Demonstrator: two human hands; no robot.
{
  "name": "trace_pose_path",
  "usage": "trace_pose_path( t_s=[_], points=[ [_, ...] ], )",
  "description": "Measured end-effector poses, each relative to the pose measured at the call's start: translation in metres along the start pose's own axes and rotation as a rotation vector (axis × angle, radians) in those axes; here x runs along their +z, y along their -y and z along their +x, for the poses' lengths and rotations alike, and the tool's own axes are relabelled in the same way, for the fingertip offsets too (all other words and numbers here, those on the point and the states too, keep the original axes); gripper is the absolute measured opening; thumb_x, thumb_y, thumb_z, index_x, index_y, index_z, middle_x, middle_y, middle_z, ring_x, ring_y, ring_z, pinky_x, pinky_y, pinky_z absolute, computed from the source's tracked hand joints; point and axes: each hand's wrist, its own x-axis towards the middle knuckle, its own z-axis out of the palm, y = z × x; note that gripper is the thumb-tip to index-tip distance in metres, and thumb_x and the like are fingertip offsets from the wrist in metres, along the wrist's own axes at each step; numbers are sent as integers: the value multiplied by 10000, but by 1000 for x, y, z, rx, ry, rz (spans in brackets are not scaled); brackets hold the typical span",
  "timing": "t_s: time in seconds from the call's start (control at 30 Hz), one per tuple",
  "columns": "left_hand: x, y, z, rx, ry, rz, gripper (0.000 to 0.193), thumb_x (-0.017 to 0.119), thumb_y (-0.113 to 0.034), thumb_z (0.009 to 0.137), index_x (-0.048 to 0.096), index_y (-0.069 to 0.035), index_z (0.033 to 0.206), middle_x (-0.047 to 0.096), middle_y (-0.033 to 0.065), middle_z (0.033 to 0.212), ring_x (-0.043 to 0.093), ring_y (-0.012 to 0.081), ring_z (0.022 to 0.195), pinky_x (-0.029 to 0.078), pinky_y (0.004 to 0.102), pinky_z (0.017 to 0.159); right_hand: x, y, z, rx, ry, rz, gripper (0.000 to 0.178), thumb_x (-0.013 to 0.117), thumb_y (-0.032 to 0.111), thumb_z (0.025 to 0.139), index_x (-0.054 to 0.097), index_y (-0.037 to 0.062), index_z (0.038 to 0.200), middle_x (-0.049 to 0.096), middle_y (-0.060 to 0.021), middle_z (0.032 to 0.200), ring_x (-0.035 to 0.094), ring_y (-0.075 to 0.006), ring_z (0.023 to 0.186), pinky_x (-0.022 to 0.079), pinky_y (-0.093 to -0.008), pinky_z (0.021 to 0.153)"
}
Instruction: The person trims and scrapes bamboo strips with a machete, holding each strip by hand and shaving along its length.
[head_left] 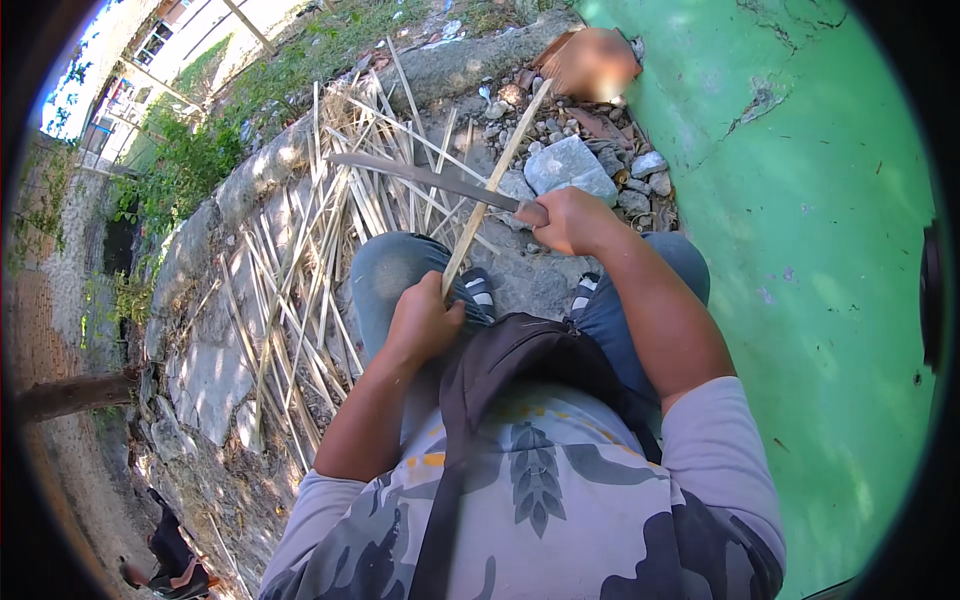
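My left hand (424, 318) is closed round the lower end of a pale split strip (497, 170), likely bamboo, which slants up and away to the right. My right hand (575, 222) grips the handle of a machete (425, 177), its long grey blade pointing left. The blade crosses the strip about midway along; whether the edge touches it I cannot tell. Many similar loose strips (300, 290) lie in a tangled pile on the ground to my left, some reaching past the blade's tip.
A pale stone block (571, 168) sits among rubble and gravel beyond my right hand. A green painted surface (800, 300) runs along the right. A low stone edge (262, 165) and plants (190, 165) border the pile. Another person (172, 560) is at the lower left.
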Motion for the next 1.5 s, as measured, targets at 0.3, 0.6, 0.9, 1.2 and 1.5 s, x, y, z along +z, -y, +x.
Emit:
trace_pose_path(
  t_s=[0.3,0.6,0.9,1.2,1.5],
  points=[
    [-1,2,1,29,1,11,307,765,-199,829,571,18,925,660,219,816,670,385,791,520,447,728,0,-9,5,26,-28,-70,254,656,347,857,739,127,954,721,-185,915,682,-410,905,550,-487,814],
    [-8,-3,-3,27,69,-54,338,767,-228,805,572,28,908,647,212,794,654,360,750,510,438,706,8,-21,-1,-132,0,-98,268,681,383,857,763,150,961,720,-183,910,682,-415,889,540,-491,775],
    [-10,-3,-3,-6,56,-51,329,769,-215,816,580,31,925,653,218,799,659,366,757,514,439,715,7,-1,-6,-158,-101,-69,262,704,342,835,742,107,943,717,-196,889,686,-410,853,539,-488,748],
    [-8,-2,1,-20,63,-33,315,776,-197,826,580,23,937,658,197,799,660,351,758,515,432,713,8,-7,1,-85,-72,-11,246,714,265,780,730,79,941,720,-197,881,689,-404,853,541,-483,756],
    [-5,5,2,16,76,-45,316,783,-193,825,563,11,924,636,161,778,631,292,721,502,409,691,-2,-24,7,-16,-111,51,226,720,296,796,742,130,948,729,-165,896,697,-380,877,546,-469,774]
  ],
)
